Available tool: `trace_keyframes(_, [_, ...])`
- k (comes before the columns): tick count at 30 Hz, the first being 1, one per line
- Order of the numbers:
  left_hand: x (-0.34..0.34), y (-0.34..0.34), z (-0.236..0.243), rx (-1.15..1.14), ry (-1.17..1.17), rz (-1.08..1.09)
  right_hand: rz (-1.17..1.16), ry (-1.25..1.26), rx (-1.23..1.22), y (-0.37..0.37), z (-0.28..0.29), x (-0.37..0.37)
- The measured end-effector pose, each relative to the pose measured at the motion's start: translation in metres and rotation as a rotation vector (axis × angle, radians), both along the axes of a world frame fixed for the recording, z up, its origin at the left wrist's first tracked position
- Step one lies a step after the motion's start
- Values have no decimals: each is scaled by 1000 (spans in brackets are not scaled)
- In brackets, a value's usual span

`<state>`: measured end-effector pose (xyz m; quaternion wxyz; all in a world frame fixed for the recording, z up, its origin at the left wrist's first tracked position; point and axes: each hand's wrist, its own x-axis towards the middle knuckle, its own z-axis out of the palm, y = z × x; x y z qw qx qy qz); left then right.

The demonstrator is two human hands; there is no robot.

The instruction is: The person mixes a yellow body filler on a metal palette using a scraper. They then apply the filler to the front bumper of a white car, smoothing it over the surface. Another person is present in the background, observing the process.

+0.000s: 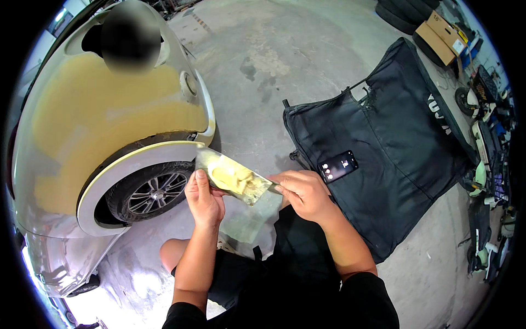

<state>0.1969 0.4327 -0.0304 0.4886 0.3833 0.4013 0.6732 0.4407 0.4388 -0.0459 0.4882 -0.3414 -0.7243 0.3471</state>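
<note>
My left hand [205,202] grips a flat, see-through mixing plate [204,157] by its near left edge, thumb on top. A thick smear of pale yellow putty [233,175] lies across the plate's middle. At the plate's right end my right hand [307,193] is closed, its thumb and fingers pinching a thin scraper, mostly hidden by the fingers. Just beyond the plate, to the left, stands a car with a yellow filler patch [126,109] spread over its rear side panel. Below the patch, the wheel arch [98,181] curves around a wheel [156,194].
On my right, a black padded cover [383,148] is spread out with a lit phone [337,166] on it. Tires [400,15] and a cardboard box [438,38] stand at the far right. Assorted gear [485,148] lines the right side of the concrete floor [257,60].
</note>
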Motion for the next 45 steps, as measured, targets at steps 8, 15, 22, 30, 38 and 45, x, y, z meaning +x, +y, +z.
trace_keyframes(8, [15,-3,4,45,-57,88,-119,949,-868,-10,-29,-14])
trace_keyframes(15, [30,-13,-7,95,125,58,-46,968,-867,-10,-28,-50])
trace_keyframes(22, [29,-25,-2,0,635,-140,-123,745,-700,6,-22,-48])
trace_keyframes(30, [25,-24,-5,-224,117,-289,-201,1137,-513,38,7,-6])
trace_keyframes(38, [32,-14,-3,-158,124,30,-162,482,-143,1,-8,-33])
trace_keyframes(45, [11,-14,-3,-65,244,150,0,-97,-109,-5,12,-15])
